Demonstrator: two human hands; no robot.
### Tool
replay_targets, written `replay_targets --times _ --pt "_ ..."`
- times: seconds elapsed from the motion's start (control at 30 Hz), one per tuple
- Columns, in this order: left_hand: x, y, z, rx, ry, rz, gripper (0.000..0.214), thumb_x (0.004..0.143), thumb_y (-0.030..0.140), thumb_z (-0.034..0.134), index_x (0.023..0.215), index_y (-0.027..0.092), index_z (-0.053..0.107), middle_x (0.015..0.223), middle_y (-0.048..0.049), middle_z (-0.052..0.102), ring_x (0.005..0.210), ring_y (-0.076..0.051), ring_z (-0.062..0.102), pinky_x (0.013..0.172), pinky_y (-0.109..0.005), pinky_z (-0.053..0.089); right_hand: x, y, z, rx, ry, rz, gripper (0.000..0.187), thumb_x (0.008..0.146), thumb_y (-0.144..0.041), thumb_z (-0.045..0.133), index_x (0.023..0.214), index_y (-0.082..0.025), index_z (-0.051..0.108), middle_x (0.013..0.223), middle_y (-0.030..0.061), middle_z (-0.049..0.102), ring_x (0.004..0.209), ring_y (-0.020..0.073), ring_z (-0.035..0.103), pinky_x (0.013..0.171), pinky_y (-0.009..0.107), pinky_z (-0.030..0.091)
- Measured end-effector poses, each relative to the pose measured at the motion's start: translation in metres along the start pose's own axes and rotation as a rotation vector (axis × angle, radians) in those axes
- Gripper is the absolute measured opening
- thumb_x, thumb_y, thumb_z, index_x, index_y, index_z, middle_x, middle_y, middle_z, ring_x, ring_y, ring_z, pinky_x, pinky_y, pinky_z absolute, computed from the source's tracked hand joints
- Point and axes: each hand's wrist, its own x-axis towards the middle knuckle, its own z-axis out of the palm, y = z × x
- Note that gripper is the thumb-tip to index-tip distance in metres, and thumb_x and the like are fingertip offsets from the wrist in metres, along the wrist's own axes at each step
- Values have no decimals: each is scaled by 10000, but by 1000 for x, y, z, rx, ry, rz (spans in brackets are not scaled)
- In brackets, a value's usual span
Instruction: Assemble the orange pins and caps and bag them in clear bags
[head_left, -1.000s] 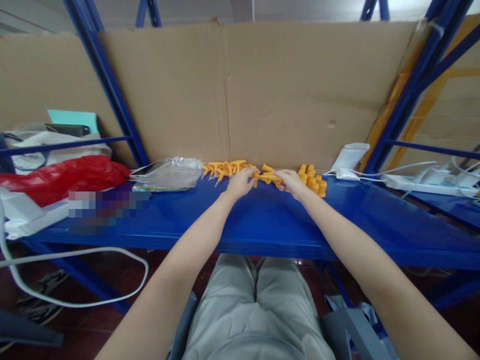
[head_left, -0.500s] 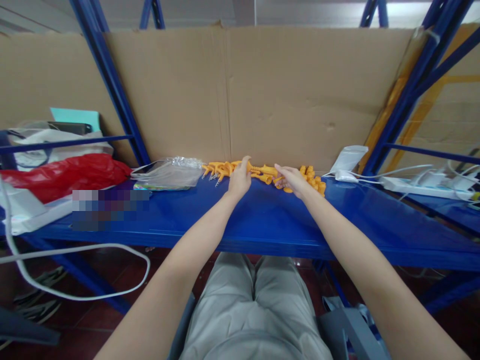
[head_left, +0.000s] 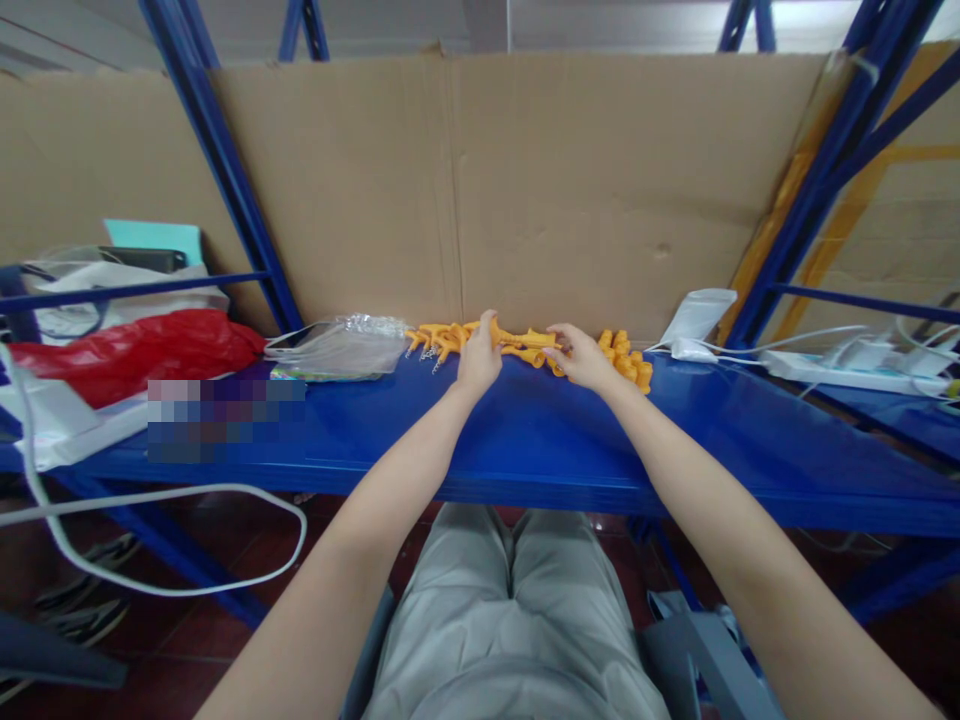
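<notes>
A row of orange plastic parts (head_left: 439, 338) lies along the back of the blue table, against the cardboard. The left ones have branch-like arms, with small pale coiled bits hanging near them. My left hand (head_left: 478, 362) is closed around an orange part in the middle of the row; its fingertips are mostly hidden. My right hand (head_left: 589, 360) pinches the right end of a long orange plastic piece (head_left: 529, 340) between thumb and fingers. Close beyond that hand sit chunky orange pieces (head_left: 630, 365) in a cluster.
Clear plastic bags (head_left: 341, 348) lie left of the parts, near a red plastic bag (head_left: 150, 350). A white power strip (head_left: 855, 370) and cables are at the right. A cardboard sheet (head_left: 562, 190) closes off the back, between blue posts (head_left: 232, 180). A white cable (head_left: 292, 540) loops at the left front.
My right hand has shifted slightly; its thumb and fingers now bracket the end of the long orange piece. My left hand stays in nearly the same place.
</notes>
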Motion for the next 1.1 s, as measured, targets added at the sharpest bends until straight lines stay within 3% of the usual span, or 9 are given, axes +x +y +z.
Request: replay_targets --times 0.1,0.23,0.37,0.57,0.83,1.1 --pt "2 -2 2 -24 12 -6 540 855 75 537 1359 229 420 1277 -108 663 1228 -275 598 1070 -456 436 0 3 -1 -145 10 -140 329 876 -287 610 1190 -188 614 1222 151 649 1071 280 651 952 474 524" --pt "2 -3 3 -50 35 16 542 858 88 543 1362 229 405 1256 -98 670 1226 -271 594 1061 -450 439 -1 1 -2 -158 11 -91 401 933 -382 527 1272 -171 555 1280 180 624 1146 297 629 991 480 496" --pt "1 -1 2 -41 31 23 550 858 68 548 1365 228 411 1233 -95 673 1217 -269 589 1063 -448 427 -3 -2 -1 -92 0 45 334 988 -428 413 1178 -207 576 1150 134 683 1109 284 645 992 474 477" --pt "0 1 1 -31 35 21 563 846 40 551 1355 239 416 1215 -86 681 1201 -262 595 1041 -429 439 -4 -6 0 26 -20 144 249 952 -451 499 1057 -240 580 912 47 669 901 230 650 888 392 501" --pt "0 0 2 -26 29 7 556 852 40 535 1362 213 397 1239 -112 669 1216 -277 597 1037 -440 437 0 -6 -5 14 -27 -48 238 891 -289 534 1113 -214 573 1080 96 636 968 228 610 887 386 497" --pt "0 0 2 -20 29 -5 554 844 48 545 1339 251 402 1223 -86 673 1202 -264 605 1023 -425 450 2 0 -10 -189 -40 -228 350 826 -157 528 1167 -206 587 1187 127 605 1061 261 592 934 437 486"
